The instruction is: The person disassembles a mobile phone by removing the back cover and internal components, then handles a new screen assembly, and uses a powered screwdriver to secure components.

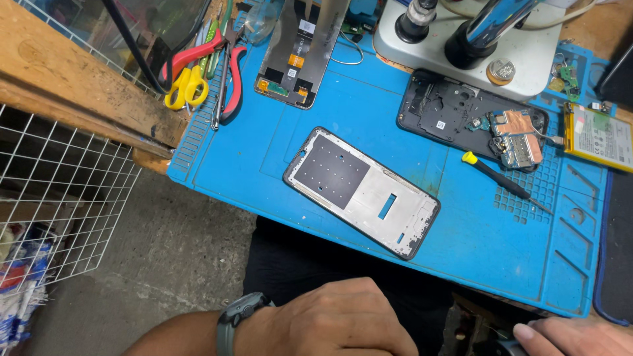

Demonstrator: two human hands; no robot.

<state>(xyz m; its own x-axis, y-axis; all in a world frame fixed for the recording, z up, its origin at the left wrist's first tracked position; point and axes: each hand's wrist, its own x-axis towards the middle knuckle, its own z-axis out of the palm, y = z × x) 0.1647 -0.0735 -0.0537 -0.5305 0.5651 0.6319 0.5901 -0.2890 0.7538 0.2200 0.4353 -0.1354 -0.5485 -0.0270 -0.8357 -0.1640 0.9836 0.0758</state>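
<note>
While both my hands rest low at six o'clock, off the blue silicone mat (343, 118) covering the surface, the phone lies fully stripped. My left hand (336, 323) is loosely curled, its grip holding nothing I can see; my right hand (573, 336) sits at five o'clock touching something dark, grip unclear. Nearest, at twelve o'clock from my left hand, lies the bare metal mid-frame (362, 191), flat, rounded-cornered, matte grey. The circuit board (517, 138), back shell (448, 112), battery (600, 135), screen panel (297, 53) and yellow-tipped screwdriver (498, 175) lie apart; reassembly looks undone.
</note>
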